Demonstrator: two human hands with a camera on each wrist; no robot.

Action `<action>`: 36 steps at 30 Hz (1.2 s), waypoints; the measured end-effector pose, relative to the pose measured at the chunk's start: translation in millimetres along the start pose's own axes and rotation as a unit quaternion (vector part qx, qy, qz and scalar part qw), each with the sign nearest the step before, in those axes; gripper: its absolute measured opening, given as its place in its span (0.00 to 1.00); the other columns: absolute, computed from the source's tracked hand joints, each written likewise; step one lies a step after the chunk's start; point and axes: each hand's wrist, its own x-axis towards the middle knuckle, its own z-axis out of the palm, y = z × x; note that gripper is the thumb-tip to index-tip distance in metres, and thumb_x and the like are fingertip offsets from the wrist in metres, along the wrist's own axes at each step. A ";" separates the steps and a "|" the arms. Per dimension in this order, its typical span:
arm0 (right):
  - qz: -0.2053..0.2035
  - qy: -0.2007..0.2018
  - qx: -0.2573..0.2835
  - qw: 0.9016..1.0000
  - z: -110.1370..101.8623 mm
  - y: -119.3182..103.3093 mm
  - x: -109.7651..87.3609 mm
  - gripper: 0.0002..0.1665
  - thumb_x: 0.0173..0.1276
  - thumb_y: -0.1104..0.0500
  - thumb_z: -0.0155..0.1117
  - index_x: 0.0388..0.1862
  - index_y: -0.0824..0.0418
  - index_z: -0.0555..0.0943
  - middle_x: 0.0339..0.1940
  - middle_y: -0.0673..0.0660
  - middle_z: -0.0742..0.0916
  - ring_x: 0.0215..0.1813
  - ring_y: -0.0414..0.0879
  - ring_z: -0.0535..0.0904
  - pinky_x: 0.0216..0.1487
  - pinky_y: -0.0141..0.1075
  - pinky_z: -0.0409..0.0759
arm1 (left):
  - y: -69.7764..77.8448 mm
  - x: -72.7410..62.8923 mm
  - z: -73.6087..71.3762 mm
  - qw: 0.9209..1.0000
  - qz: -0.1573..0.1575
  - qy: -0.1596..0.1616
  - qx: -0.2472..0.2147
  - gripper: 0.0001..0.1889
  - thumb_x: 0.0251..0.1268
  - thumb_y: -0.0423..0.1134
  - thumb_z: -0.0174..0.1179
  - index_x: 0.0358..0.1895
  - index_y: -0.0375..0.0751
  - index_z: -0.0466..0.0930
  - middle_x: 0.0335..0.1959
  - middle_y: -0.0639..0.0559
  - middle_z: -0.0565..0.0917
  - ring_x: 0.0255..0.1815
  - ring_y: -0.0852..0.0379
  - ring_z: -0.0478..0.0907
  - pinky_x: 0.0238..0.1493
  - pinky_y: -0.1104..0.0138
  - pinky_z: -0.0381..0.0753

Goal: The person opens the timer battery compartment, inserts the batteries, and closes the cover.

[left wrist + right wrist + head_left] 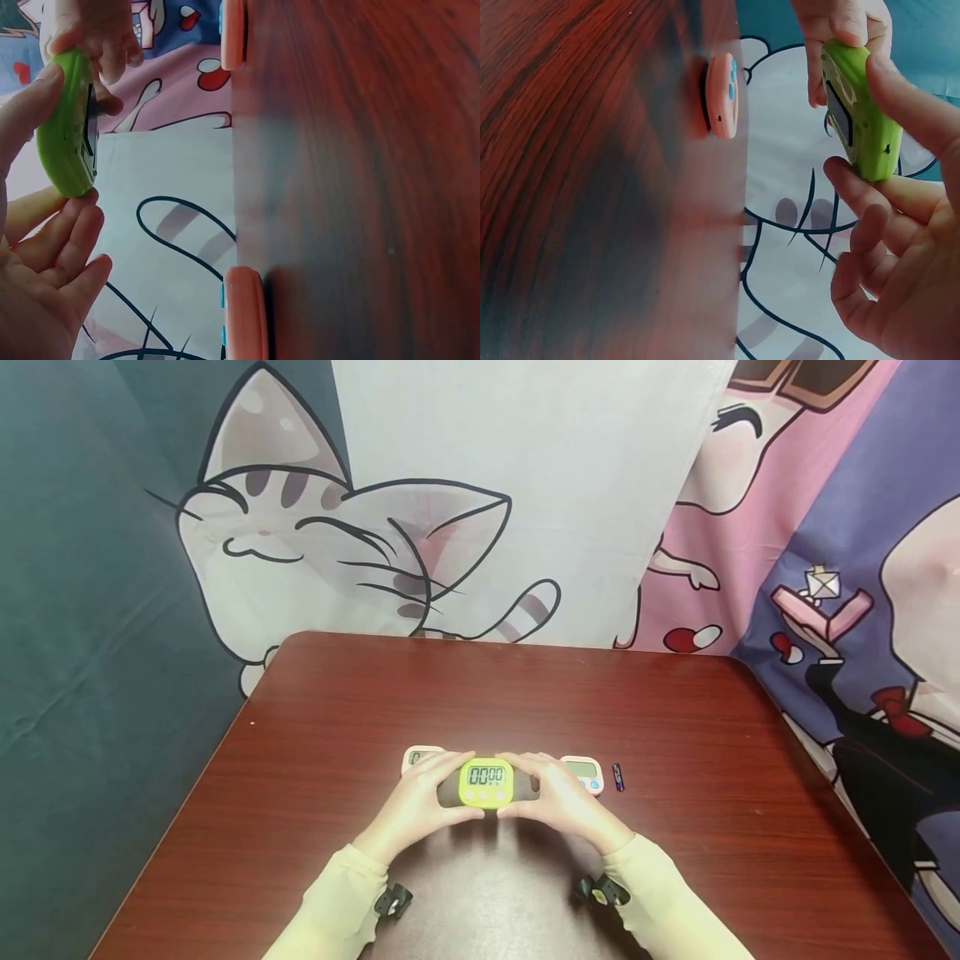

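A green digital timer (486, 782) faces the head camera, its screen reading 00 00, with round buttons below. My left hand (422, 797) pinches its left side between thumb and fingers, and my right hand (558, 800) pinches the right side the same way. Both wrist views show the timer (69, 127) edge-on, held up off the table. Behind my left hand lies a pink-and-white timer (420, 757), partly covered by the fingers. Another such timer (584, 772) lies just beyond my right hand, with a blank screen and a blue button.
A small dark battery (618, 777) lies right of the right-hand timer. The reddish-brown wooden table (480, 685) ends at the back against a cartoon-printed curtain (540, 485). Dark wrist cameras (393, 902) are strapped at both sleeves. A tiny pale speck (252, 723) sits near the left edge.
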 end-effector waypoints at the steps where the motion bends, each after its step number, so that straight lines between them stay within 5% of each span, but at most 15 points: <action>1: 0.002 -0.001 -0.002 1.000 0.3 0.5 0.2 0.42 0.47 0.47 0.78 0.62 0.57 0.76 0.38 0.50 0.84 0.35 0.42 0.72 0.35 0.32 0.72 | -0.1 1.1 0.5 1.000 0.002 -0.001 0.006 0.40 0.40 0.57 0.74 0.61 0.45 0.76 0.53 0.54 0.82 0.54 0.54 0.73 0.58 0.52 0.69; 7: 0.030 -0.004 0.001 1.000 2.6 3.3 1.9 0.43 0.47 0.50 0.78 0.63 0.59 0.74 0.26 0.50 0.76 0.30 0.39 0.66 0.30 0.29 0.67 | -2.8 7.4 3.3 0.998 0.025 0.006 0.056 0.39 0.38 0.58 0.74 0.57 0.45 0.79 0.50 0.55 0.84 0.47 0.57 0.76 0.55 0.52 0.66; 13: 0.020 0.002 -0.022 1.000 5.1 11.6 3.3 0.41 0.46 0.48 0.78 0.60 0.59 0.77 0.32 0.51 0.81 0.36 0.44 0.73 0.36 0.35 0.73 | -6.4 10.4 8.0 0.996 0.015 -0.003 0.093 0.38 0.37 0.62 0.72 0.56 0.48 0.80 0.47 0.59 0.85 0.43 0.60 0.75 0.52 0.53 0.67; 20: 0.010 -0.006 -0.068 0.998 8.0 25.1 6.5 0.39 0.43 0.45 0.79 0.55 0.56 0.80 0.31 0.47 0.77 0.38 0.44 0.72 0.40 0.39 0.71 | -6.0 17.2 16.5 0.989 -0.025 -0.045 0.138 0.37 0.36 0.65 0.71 0.55 0.55 0.80 0.44 0.64 0.84 0.43 0.62 0.72 0.42 0.54 0.65; 27: 0.028 -0.032 -0.101 0.994 11.8 35.4 8.4 0.39 0.40 0.41 0.79 0.51 0.57 0.82 0.29 0.47 0.74 0.36 0.43 0.69 0.36 0.37 0.65 | -5.6 27.2 24.6 0.981 -0.017 -0.113 0.159 0.38 0.37 0.62 0.73 0.55 0.46 0.80 0.44 0.56 0.85 0.41 0.56 0.73 0.52 0.55 0.67; 36: 0.049 -0.058 -0.142 0.987 12.8 41.2 16.8 0.37 0.37 0.40 0.79 0.47 0.54 0.84 0.29 0.48 0.72 0.35 0.45 0.64 0.35 0.38 0.61 | -7.6 45.0 33.2 0.966 -0.029 -0.171 0.190 0.33 0.33 0.61 0.74 0.48 0.51 0.82 0.37 0.59 0.84 0.35 0.58 0.70 0.46 0.59 0.64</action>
